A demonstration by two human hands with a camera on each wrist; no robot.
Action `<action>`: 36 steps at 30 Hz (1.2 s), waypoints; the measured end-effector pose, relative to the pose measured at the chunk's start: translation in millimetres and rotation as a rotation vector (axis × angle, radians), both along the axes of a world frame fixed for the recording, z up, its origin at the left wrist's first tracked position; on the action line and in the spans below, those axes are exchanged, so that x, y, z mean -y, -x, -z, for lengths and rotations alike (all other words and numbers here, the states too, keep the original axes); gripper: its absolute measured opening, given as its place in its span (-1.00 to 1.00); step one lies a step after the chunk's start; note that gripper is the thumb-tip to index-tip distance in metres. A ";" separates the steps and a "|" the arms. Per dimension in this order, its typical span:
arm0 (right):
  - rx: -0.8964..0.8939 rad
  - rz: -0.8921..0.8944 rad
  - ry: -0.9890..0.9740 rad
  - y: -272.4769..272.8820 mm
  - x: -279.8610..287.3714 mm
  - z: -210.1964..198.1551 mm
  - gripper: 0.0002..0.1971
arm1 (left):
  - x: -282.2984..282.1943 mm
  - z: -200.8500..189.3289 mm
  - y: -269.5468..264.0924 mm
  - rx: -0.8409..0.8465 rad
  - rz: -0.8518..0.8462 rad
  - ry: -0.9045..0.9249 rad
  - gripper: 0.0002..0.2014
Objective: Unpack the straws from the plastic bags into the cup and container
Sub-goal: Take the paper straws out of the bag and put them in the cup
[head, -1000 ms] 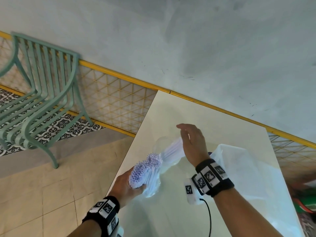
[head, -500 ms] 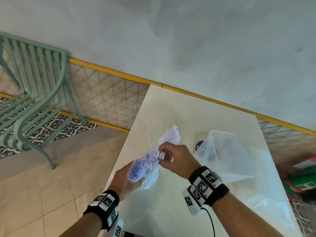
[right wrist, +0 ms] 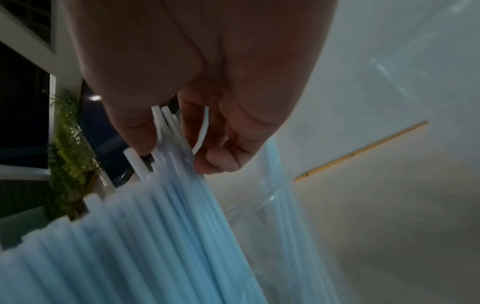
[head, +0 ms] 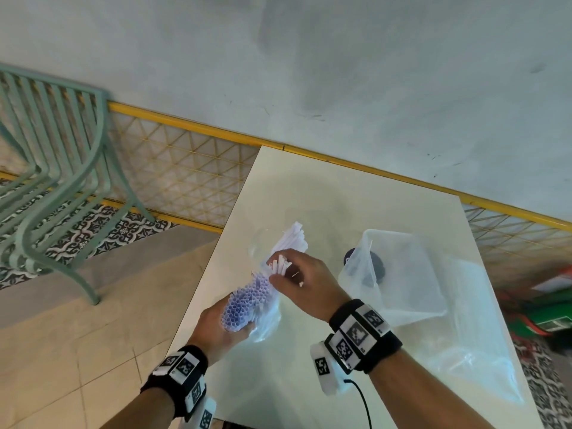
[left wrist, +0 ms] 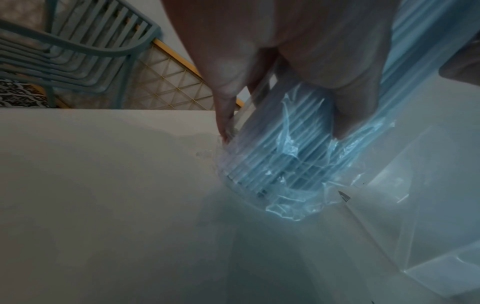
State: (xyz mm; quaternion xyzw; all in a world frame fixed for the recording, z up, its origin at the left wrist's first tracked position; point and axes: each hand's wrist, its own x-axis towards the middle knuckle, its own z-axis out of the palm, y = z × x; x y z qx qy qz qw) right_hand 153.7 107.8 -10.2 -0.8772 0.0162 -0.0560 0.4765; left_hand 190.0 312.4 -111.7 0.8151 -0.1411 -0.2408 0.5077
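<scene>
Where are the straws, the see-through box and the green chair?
straws (head: 246, 300): head view, open ends of the bundle.
clear container (head: 411, 312): head view, near rim.
green chair (head: 66, 168): head view, curved armrest.

Two bare forearms, no sleeves, left hand (head: 221, 328) and right hand (head: 305, 281) ungloved, a wide black strap round each wrist, white square tags with black coded patterns on the straps, a white camera block under each wrist, a thin black cable (head: 363, 404) trailing from the right block
</scene>
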 end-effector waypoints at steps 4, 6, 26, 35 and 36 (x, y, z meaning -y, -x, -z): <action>0.034 0.000 0.038 -3.5 1.1 1.8 -0.65 | 2.2 2.4 -0.1 -0.014 -0.026 -0.050 -0.55; 0.076 0.003 0.048 -7.8 3.7 2.1 -0.77 | 3.8 3.2 0.1 -0.005 -0.039 -0.068 -0.55; 0.234 0.126 0.115 -41.5 11.3 -50.8 -0.69 | -5.0 0.4 -9.1 -0.048 -0.030 -0.008 -0.61; 0.267 0.305 0.084 -55.3 45.8 -118.7 -0.88 | -18.6 0.6 -14.1 -0.056 -0.037 0.026 -0.64; 0.247 0.315 0.089 -60.0 47.0 -111.1 -0.87 | -18.9 0.1 -14.4 -0.057 -0.032 0.027 -0.65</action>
